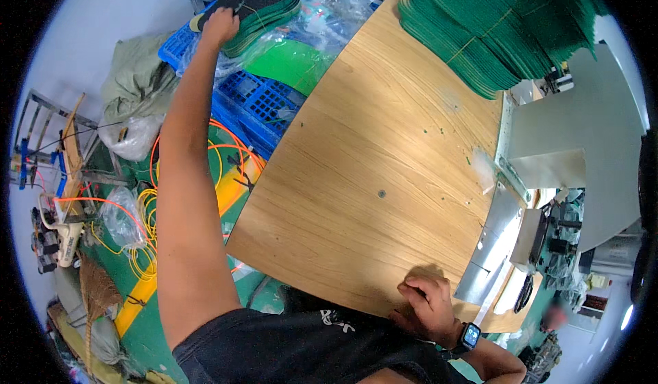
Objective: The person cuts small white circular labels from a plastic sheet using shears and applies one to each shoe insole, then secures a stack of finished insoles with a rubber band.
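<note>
My left hand is stretched far out to the left of the table and rests on a bundle of dark green flat sheets lying on clear plastic over a blue crate. Its fingers close over the top sheet's near corner. My right hand, with a watch on the wrist, lies curled on the near edge of the wooden table and holds nothing that I can see. A big fanned stack of green sheets sits on the table's far right corner.
A grey metal machine housing and a metal plate stand at the table's right edge. On the green floor to the left lie orange and yellow cables, plastic bags, a grey sack and a metal frame.
</note>
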Tool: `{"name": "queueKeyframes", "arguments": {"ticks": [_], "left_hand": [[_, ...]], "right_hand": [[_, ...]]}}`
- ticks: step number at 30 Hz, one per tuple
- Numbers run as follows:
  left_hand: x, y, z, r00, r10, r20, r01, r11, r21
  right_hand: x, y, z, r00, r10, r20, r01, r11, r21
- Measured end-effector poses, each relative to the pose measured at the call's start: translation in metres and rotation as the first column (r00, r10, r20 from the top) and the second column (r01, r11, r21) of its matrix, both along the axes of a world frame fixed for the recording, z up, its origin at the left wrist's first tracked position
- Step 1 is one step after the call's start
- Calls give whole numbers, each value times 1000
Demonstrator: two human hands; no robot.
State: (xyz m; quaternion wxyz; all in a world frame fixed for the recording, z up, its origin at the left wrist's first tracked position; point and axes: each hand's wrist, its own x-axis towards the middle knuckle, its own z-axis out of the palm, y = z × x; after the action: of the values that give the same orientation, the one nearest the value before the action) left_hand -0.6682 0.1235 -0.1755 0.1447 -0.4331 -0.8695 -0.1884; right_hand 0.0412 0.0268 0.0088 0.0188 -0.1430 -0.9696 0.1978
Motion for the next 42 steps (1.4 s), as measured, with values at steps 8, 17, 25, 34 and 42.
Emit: {"name": "queueKeyframes", "arguments": {"ticks": [8,17,25,34,42], "left_hand": [[52,48,11,993,-111,-50,109,993,-33],[70,53,25,971,-114,210,206,845,-494],[66,41,19,993,-10,119,56,918,-392],[111,12,-12,945,-162,284,276,860,-428],[141,-22,44,934,-152,324,237,941,-241]], "right_hand": [[8,6,-8,1000,-19,-3,19,997,-73],[1,0,2,999,-38,14,39,993,-109],[-1,-6,3,993,-65,-100,70,996,46],[6,-12,1,988,-73,-137,83,994,69],[-15,38,-9,892,-289,-347,343,933,105]]}}
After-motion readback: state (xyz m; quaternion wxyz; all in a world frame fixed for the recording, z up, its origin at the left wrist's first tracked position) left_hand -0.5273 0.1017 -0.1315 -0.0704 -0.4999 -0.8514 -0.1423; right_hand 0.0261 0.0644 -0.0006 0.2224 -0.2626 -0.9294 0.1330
